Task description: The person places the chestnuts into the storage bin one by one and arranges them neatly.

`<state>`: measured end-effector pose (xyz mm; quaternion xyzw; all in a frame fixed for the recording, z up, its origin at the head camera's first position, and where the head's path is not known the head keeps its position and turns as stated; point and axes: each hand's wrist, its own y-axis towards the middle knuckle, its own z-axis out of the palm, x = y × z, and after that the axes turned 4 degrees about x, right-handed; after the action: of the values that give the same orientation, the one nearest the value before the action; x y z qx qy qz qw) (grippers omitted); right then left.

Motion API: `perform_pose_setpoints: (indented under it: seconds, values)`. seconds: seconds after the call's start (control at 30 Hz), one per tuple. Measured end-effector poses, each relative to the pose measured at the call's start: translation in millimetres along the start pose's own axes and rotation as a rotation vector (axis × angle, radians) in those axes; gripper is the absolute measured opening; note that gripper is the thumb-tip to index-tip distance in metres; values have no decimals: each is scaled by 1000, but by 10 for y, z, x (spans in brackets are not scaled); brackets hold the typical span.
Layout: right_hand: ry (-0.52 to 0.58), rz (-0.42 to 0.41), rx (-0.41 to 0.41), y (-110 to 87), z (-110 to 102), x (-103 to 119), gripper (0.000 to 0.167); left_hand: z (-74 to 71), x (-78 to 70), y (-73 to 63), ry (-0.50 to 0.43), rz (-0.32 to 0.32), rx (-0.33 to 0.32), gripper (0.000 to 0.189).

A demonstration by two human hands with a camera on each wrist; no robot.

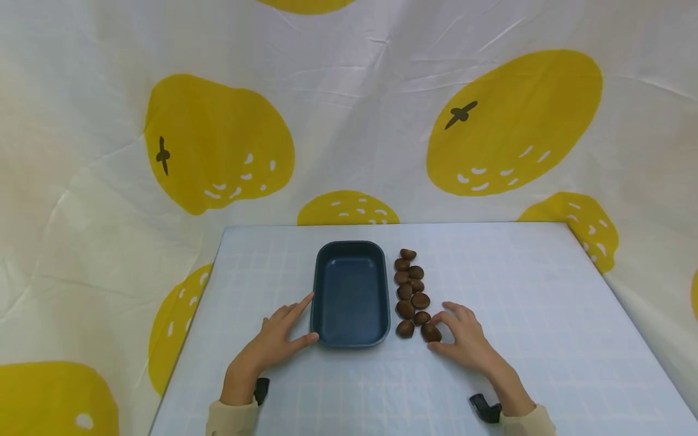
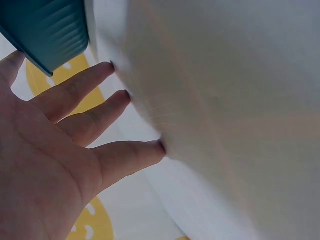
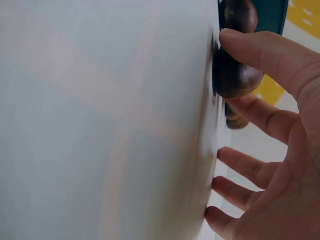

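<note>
A dark blue rectangular tray [image 1: 351, 297] stands near the middle of the table with nothing in it. My left hand [image 1: 272, 342] is at its left side, fingers spread, forefinger and thumb touching the rim; in the left wrist view the other fingertips [image 2: 156, 148] rest on the tabletop. To the right of the tray, several brown chestnuts [image 1: 405, 309] lie in two uneven columns. At the near end of the right column, my right hand [image 1: 466, 339] pinches a chestnut [image 1: 431, 332] between thumb and forefinger. That chestnut [image 3: 236, 75] appears to be on the tabletop in the right wrist view.
The white checked tabletop [image 1: 545, 315] extends to both sides of the tray and chestnuts. Behind it hangs a white cloth [image 1: 360, 133] printed with big yellow fruit. A black strap part [image 1: 484, 409] sits by the right wrist.
</note>
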<state>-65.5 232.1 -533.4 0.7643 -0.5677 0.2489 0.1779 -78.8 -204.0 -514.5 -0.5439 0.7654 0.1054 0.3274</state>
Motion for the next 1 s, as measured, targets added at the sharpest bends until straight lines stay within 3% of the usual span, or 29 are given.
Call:
perform_pose_setpoints:
  seconds: [0.27,0.53,1.0]
  values:
    - [29,30,12,-63,-50,6,35,10,-7,-1,-14,-4,8,85]
    - [56,-13,-21,-72,-145,61,34,6,-10,-16,-7,-23,4,86]
    - [116,-110,-18,208,-309,308,34,11,16,-17,-4,-3,6,85]
